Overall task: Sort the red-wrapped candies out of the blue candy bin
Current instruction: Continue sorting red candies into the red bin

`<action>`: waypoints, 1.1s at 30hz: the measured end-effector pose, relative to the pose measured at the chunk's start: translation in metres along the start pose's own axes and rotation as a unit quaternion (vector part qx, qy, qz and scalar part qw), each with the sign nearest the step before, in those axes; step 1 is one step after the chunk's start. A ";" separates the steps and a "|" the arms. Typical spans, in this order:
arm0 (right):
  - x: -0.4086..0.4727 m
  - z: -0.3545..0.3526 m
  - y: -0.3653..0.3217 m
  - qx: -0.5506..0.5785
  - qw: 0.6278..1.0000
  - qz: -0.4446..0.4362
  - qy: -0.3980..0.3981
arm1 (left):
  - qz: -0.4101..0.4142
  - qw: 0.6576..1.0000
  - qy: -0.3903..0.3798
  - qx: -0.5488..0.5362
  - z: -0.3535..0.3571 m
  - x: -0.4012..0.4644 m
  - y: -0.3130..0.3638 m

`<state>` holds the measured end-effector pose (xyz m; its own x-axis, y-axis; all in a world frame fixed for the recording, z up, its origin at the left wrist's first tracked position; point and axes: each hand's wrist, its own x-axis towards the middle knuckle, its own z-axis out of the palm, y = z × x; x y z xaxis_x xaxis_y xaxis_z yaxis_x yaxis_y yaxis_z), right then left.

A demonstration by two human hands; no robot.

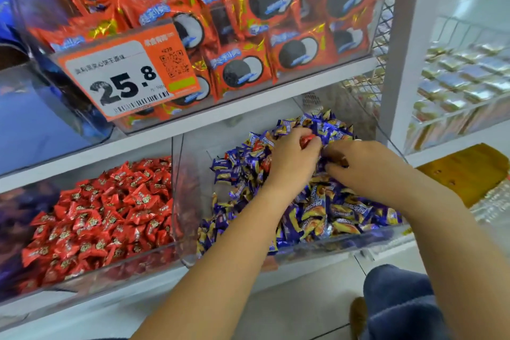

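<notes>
A clear bin (303,252) on the lower shelf is heaped with blue-and-gold wrapped candies (325,210). Both my hands are inside it, over the back of the heap. My left hand (292,157) has its fingers curled round a red-wrapped candy (307,140), which shows between thumb and fingers. My right hand (358,163) lies just to the right, fingers bent down into the blue candies; what they hold, if anything, is hidden. To the left stands a second clear bin (110,276) full of red-wrapped candies (102,215).
The shelf above carries a clear bin of red cookie packs (248,22) with an orange price tag (129,77) reading 25.8. A white shelf post (397,50) stands at right, with more bins (463,85) beyond. My knee (397,303) shows at bottom right.
</notes>
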<state>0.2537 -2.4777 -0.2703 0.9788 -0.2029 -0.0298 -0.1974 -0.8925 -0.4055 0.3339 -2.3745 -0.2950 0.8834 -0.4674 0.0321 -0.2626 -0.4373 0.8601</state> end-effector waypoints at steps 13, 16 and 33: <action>-0.010 -0.014 0.014 0.050 0.987 0.015 0.152 | 0.005 0.998 -0.002 -0.070 -0.059 -0.035 -0.022; -0.006 -0.008 0.007 0.019 0.994 -0.007 0.111 | -0.031 0.999 0.032 0.009 -0.083 -0.029 -0.038; 0.013 0.010 -0.005 -0.075 0.996 -0.039 0.025 | 0.043 0.943 -0.086 0.319 -0.057 -0.012 -0.041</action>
<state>0.2677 -2.4714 -0.2782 0.9881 -0.1478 0.0431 -0.1315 -0.9558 -0.2631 0.3564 -2.3072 -0.3011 0.7870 -0.6155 -0.0427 -0.5584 -0.7399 0.3752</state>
